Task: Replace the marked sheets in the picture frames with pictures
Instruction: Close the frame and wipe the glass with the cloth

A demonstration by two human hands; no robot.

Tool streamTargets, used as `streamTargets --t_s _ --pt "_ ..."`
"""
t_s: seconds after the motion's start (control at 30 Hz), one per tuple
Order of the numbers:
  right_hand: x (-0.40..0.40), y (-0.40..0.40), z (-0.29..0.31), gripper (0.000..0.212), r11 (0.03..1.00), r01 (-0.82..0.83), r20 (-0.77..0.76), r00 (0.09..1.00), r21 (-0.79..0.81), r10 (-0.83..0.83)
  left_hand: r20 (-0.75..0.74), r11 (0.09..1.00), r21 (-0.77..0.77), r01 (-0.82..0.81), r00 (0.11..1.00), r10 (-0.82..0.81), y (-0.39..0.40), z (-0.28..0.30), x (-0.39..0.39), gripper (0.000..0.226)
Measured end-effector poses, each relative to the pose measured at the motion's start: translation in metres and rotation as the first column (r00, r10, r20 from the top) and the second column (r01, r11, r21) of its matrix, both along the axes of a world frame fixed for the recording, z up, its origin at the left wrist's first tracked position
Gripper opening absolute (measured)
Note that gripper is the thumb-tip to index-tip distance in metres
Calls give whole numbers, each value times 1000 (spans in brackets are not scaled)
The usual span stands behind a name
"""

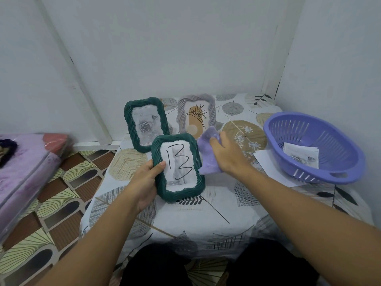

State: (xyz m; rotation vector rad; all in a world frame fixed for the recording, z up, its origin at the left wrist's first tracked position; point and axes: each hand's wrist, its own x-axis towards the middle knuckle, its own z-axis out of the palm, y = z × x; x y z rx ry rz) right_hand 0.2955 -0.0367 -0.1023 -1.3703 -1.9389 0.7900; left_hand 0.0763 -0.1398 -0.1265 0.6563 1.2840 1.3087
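Above the bench middle, the left hand (144, 180) grips the stiff, light green frame (178, 167) by its left rim; the right hand (226, 155) holds a soft purple cloth (208, 149).

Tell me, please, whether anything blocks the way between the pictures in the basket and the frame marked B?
Partly: the right hand with its purple cloth sits between the green frame marked B, gripped by the left hand, and the pictures in the purple basket.
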Motion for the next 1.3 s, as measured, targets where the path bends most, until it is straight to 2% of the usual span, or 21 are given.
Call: streamTargets --t_s 0.13,0.3,0.43,0.6,0.67,0.8,1.1,1.3 --pt "-15 -15 5 28 986 -103 -40 993 134 109 -10 1000 8 -9 1000 9 -3 1 1 26" --pt "-28 -27 5 22 943 -137 -79 983 305 168 -4 1000 13 -18 1000 18 -4 0 0 26" --pt "-38 -37 3 18 945 -156 -67 981 289 182 4 1000 22 -16 1000 16 -5 -1 -1 26" --pt "-46 -34 -2 17 952 -201 175 971 231 163 12 999 41 -15 1000 15 -6 -1 0 26" --pt "-47 -35 -1 14 944 -219 159 970 246 183 6 999 45 -9 1000 8 -5 -1 -1 26" --pt "-49 -39 4 18 932 -204 -21 975 299 220 7 999 44 2 1000 -2 -5 -2 -2 27" --pt "-53 -31 2 41 886 -258 151 965 386 215 20 996 86 38 999 -40 -9 0 -4 31" --pt "-57 -43 -5 41 854 -326 234 940 405 248 28 990 91 104 994 -107 -14 8 -4 40"
